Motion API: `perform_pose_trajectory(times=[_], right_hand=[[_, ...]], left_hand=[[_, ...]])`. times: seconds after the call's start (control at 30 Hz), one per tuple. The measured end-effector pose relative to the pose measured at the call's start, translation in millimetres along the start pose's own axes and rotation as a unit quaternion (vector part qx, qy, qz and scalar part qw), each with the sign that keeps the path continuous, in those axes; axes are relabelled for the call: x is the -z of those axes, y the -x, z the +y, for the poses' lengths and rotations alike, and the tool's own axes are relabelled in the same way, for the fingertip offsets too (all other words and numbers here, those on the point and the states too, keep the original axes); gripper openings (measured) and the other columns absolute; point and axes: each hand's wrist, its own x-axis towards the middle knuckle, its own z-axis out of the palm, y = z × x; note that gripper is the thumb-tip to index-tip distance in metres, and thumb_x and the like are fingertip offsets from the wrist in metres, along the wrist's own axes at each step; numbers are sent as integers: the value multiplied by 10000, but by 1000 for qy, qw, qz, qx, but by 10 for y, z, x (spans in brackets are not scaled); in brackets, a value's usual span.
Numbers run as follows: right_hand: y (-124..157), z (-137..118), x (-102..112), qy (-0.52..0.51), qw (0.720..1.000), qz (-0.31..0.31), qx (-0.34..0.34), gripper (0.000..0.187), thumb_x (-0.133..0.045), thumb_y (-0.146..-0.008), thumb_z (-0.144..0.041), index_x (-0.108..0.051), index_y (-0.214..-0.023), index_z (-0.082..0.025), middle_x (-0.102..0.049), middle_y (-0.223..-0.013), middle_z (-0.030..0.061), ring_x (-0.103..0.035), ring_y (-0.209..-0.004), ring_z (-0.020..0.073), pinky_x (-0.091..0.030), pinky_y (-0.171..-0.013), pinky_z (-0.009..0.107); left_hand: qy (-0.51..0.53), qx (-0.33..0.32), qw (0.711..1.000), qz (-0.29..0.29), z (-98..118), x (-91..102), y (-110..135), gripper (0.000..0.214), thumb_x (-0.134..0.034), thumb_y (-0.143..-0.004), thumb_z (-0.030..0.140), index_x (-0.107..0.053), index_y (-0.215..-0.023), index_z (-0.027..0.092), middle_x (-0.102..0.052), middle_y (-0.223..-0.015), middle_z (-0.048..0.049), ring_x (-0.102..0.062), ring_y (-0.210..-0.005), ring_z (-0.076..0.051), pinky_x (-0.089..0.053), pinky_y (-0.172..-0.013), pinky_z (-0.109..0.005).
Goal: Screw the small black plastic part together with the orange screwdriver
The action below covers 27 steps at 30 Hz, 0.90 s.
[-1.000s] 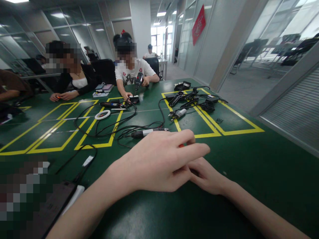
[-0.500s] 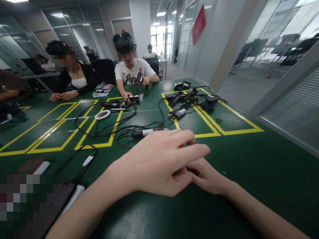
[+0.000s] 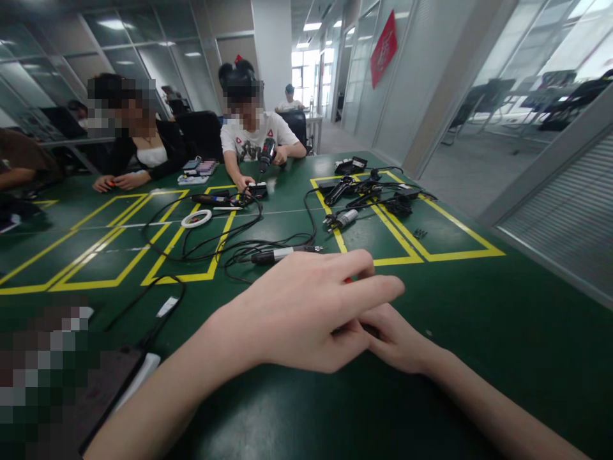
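Observation:
My left hand reaches across the middle of the view, its fingers bent and closed. A small orange-red bit shows behind its knuckles; most of that thing is hidden, so I cannot name it. My right hand meets the left from behind, thumb and finger drawn together, with its fingertips covered by the left hand. Just beyond the left hand lies a grey and black corded electric screwdriver on the green table.
A coiled cable and a white ring lie left of centre. Black tools and cords, a grey-handled tool and small dark screws lie right. Across the table, a co-worker holds a drill; another person sits left.
Both hands keep nearly the same pose and place. The view has shifted very slightly; the co-worker still holds the drill over a black part.

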Motion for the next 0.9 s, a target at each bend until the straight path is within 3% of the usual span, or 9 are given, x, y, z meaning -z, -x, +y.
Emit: perform_pose_trajectory(times=[0.33,0.63,0.9], right_hand=[[17,-26,23,7,1000,14,-1,545,-390,-1057,-588,-756,-952,-197,-769,-814,70,-682,-709,219,-478,-661,316],[17,-23,31,7,1000,14,-8,479,-441,-1043,-551,-764,-938,-214,-754,-792,68,-662,-696,227,-497,-654,323],[11,-22,20,7,1000,19,-6,462,-460,-1044,-530,-743,-867,-212,-741,-757,59,-651,-675,215,-490,-652,317]], left_hand=[[3,-10,1000,-3,-19,-14,-31,379,-512,-882,130,-643,-1232,195,-608,-1033,-47,-603,-835,-168,-501,-663,-274],[2,-14,1000,0,-9,-19,-55,374,-524,-886,140,-654,-1234,185,-620,-1033,-69,-605,-836,-191,-514,-727,-310],[0,-7,1000,-9,-8,-14,-52,397,-484,-920,141,-631,-1284,195,-626,-1038,-59,-598,-809,-171,-492,-678,-283]])
